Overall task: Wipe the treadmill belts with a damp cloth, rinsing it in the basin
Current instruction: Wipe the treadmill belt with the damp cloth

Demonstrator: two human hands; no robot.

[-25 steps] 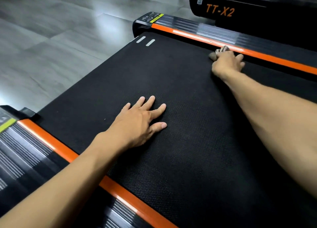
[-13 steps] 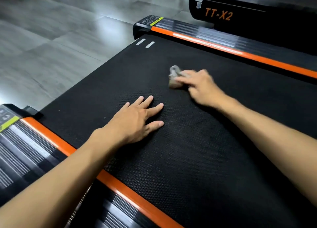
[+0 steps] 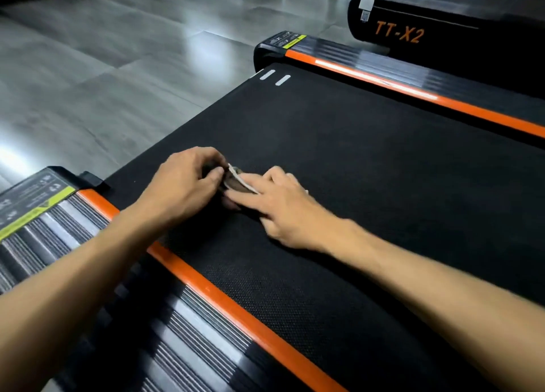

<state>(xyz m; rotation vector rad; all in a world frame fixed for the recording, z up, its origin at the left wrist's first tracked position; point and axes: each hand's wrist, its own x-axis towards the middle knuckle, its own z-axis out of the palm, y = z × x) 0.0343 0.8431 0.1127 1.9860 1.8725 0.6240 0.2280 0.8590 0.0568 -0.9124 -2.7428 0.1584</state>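
On the far left the grey floor shines with reflected light, and nearer, at the left edge, runs the ribbed side rail of the treadmill with a yellow-green label strip and an orange stripe along the belt's edge.

The left hand comes in over that rail and sits on the near-left part of the black belt. Its fingers are curled inward, thumb tucked against them, and they pinch the left end of the cloth, a small grey-brown wad with a pale edge showing. The cloth lies on the belt right between the two hands, mostly covered by them.

Just to the right, the right hand lies palm down on the belt, its fingers stretched out fairly straight and pointing left, laid over the right part of the cloth and pressing it flat. The fingertips of both hands almost meet over the cloth. The picture is a little blurred here, so how much of the cloth is folded under I cannot tell.

Further right the belt stretches away bare and dark, with two short white marks at its far corner. Beyond it is the far side rail with another orange stripe, and at the far right stands a second treadmill marked "TT-X2" in orange.
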